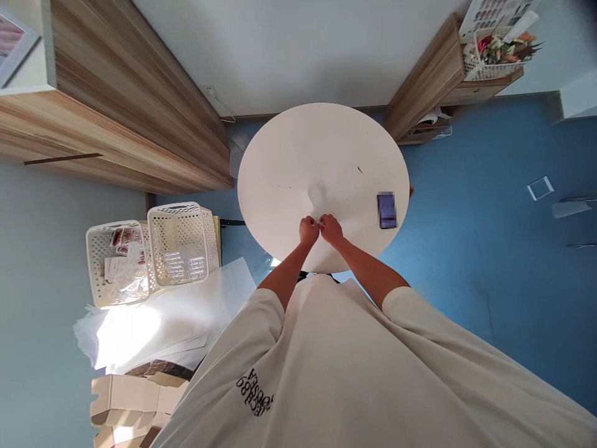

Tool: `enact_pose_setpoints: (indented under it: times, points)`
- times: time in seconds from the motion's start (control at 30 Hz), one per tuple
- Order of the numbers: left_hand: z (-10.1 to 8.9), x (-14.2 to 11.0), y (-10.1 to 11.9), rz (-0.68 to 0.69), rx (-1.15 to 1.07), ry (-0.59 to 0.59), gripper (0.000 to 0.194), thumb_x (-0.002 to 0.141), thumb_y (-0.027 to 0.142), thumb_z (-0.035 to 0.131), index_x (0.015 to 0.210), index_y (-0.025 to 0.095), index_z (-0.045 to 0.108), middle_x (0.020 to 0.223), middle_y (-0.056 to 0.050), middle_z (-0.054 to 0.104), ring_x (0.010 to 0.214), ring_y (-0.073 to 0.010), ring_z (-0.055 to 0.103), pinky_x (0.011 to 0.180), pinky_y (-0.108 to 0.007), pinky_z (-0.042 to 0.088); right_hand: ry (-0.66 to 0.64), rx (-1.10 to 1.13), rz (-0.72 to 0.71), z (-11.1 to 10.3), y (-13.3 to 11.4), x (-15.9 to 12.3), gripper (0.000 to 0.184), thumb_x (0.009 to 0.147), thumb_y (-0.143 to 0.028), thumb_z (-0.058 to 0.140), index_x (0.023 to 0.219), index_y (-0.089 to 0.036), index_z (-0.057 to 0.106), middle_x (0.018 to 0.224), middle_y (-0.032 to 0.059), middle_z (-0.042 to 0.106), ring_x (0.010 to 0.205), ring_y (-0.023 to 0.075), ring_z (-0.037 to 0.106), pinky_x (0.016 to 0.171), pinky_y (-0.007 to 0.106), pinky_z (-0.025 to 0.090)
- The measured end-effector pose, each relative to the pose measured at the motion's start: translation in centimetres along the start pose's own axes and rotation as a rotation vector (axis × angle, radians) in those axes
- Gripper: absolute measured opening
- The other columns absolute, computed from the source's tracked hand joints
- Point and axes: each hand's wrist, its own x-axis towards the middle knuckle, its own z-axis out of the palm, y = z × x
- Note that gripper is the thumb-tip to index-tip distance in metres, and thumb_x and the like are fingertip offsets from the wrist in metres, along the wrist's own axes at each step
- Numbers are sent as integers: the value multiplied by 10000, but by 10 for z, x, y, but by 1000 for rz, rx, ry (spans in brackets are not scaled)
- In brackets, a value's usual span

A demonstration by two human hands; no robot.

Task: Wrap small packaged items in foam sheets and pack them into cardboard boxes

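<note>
Close together over the near half of the round white table, my left hand and my right hand have their fingertips almost meeting. Both are closed in a pinch on a small, pale, thin item that stretches away from the fingers across the tabletop. It is whitish and barely stands out from the table, so its kind cannot be made out. A phone with its screen lit lies near the table's right edge.
At the left, one white basket holds packets and cards, and another basket holds clear plastic pieces. White sheets and cardboard boxes lie below them. Wooden cabinets flank the table; a flower basket tops the right one.
</note>
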Motion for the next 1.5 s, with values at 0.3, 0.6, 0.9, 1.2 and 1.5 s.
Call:
enact_pose_setpoints:
  times: [0.3,0.6,0.9,1.2,1.5]
  points:
    - [0,8,-4,157,167,-100,164,987,215,559,1021,229,719,1317,-99,648,1110,-234,668,942,-369,568,10,88,-31,3,8,2,177,996,-120,536,1102,-217,639,1176,104,655,1051,245,626,771,321,487]
    - [-15,-5,-27,584,615,-209,600,885,25,495,1428,230,644,1731,-86,374,1585,-314,352,1250,-530,390,-37,149,-131,-13,21,-10,442,1014,-58,422,1406,-206,561,1318,120,653,1073,229,670,884,361,557]
    - [-22,3,-37,603,604,-297,858,813,-31,521,1621,247,444,1813,-97,184,1664,-327,210,1309,-559,297,-74,-104,-311,-12,33,-13,656,926,-16,502,1540,-238,565,1691,147,384,1441,348,494,1149,546,480]
    - [-18,-6,-46,583,448,-355,811,743,-47,577,1517,188,523,1794,-157,210,1624,-370,296,1232,-571,409,-43,25,-250,15,44,-29,732,880,-39,563,1576,-258,510,1718,139,303,1468,335,465,1170,549,486]
    - [-16,-24,-54,654,532,-400,637,797,-21,592,1395,199,566,1714,-183,325,1558,-340,414,1228,-549,418,3,11,-309,23,65,-49,611,863,-48,554,1449,-218,587,1608,173,428,1409,373,487,1116,570,498]
